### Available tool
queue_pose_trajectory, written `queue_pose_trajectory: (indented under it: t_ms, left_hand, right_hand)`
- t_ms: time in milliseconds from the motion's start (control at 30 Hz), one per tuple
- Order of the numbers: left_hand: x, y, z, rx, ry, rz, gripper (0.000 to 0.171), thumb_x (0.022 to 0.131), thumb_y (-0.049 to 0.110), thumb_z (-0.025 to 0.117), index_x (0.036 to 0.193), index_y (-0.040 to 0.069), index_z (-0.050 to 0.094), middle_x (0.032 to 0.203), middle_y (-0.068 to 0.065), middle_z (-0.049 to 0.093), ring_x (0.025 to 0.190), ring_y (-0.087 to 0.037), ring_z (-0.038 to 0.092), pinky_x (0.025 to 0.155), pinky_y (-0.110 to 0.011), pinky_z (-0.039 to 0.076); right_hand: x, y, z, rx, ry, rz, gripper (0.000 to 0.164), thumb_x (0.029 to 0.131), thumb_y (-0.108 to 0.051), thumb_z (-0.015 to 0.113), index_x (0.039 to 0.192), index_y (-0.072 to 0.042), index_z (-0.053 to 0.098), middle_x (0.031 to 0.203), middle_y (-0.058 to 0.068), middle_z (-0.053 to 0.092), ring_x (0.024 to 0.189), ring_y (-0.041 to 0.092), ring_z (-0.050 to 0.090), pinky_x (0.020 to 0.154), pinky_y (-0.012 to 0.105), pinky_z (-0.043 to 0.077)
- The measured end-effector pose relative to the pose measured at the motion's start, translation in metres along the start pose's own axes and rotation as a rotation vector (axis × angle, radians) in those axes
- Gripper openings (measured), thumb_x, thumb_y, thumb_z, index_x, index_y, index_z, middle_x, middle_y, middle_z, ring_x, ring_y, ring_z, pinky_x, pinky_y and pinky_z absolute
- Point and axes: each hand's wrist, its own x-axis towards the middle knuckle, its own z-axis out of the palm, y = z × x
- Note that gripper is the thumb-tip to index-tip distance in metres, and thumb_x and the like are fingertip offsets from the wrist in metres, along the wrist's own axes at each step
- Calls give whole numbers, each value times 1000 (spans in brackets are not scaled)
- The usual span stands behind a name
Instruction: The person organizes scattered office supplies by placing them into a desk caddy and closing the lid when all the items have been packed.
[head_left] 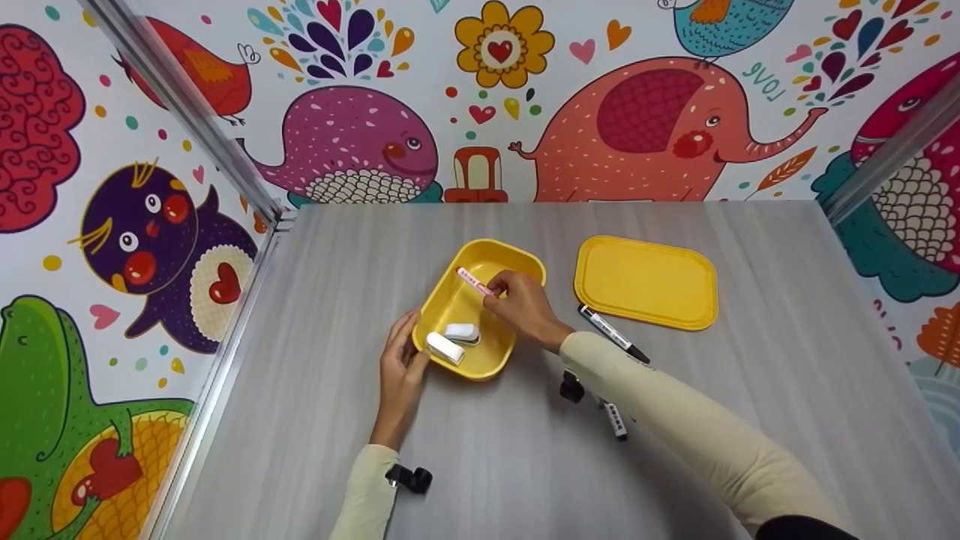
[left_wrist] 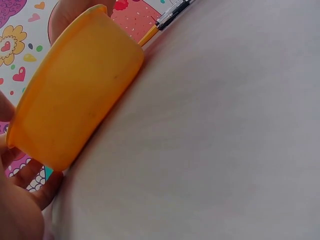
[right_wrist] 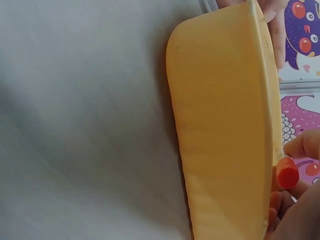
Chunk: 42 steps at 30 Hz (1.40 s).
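A yellow plastic box [head_left: 431,306], open at the top, stands on the table. My left hand [head_left: 400,367] holds its near left corner, with the fingers along the outside. In the left wrist view the same box [left_wrist: 75,90] shows its outer wall, and fingers [left_wrist: 47,190] lie round its corner. My right hand [head_left: 525,304] pinches a red-and-white marker [head_left: 472,280] over the inside of the box. The marker's red end [right_wrist: 288,176] shows between thumb and fingers in the right wrist view. Two small white blocks, one nearer [head_left: 445,348] and one farther [head_left: 462,332], lie in the box's near end.
A yellow lid [head_left: 646,282] lies flat to the right of the box. A black-and-white marker [head_left: 613,334] lies by the lid's near edge, beside the right sleeve. Another marker [head_left: 615,421] is partly hidden under the right forearm. Printed walls border the grey table [head_left: 330,262].
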Motion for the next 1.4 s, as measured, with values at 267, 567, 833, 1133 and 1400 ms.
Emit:
queue_pose_trajectory:
  t_ms: [267, 567, 833, 1133, 1400]
  left_hand:
    - [0, 0, 0, 1, -2, 5, 66, 96, -13, 59, 160, -1, 54, 164, -15, 50, 152, -31, 50, 120, -24, 43]
    - [1, -1, 1, -5, 4, 24, 66, 94, -13, 60, 159, -3, 55, 163, -17, 51, 151, -33, 51, 118, -23, 44]
    - [0, 1, 0, -2, -2, 23, 66, 94, -13, 60, 159, -3, 54, 164, -17, 50, 152, -32, 49, 120, -24, 43]
    - [0, 3, 0, 2, -3, 16, 66, 94, -12, 60, 160, -3, 53, 164, -17, 50, 152, -33, 49, 120, -23, 42]
    - [0, 4, 0, -7, -4, 11, 67, 94, -12, 59, 160, -3, 53, 164, -17, 49, 152, -33, 49, 119, -23, 43]
  right_hand:
    - [4, -6, 3, -31, 23, 53, 18, 97, -11, 79, 111, 1, 79, 98, 9, 74, 84, 21, 64, 73, 28, 56]
    - [11, -7, 1, 7, 72, 17, 24, 96, -10, 73, 112, 6, 81, 97, 11, 77, 89, 22, 68, 83, 33, 57]
    - [5, 2, -8, 59, 73, -53, 24, 95, -5, 73, 114, 9, 79, 100, 14, 78, 94, 27, 68, 87, 37, 56]
    - [-4, 11, -17, 39, 108, -87, 28, 94, -6, 73, 118, 8, 78, 102, 13, 78, 99, 31, 65, 91, 41, 52]
    - [-16, 18, -23, 71, 129, -119, 27, 96, -8, 75, 121, 2, 78, 107, 13, 76, 101, 32, 67, 93, 48, 58]
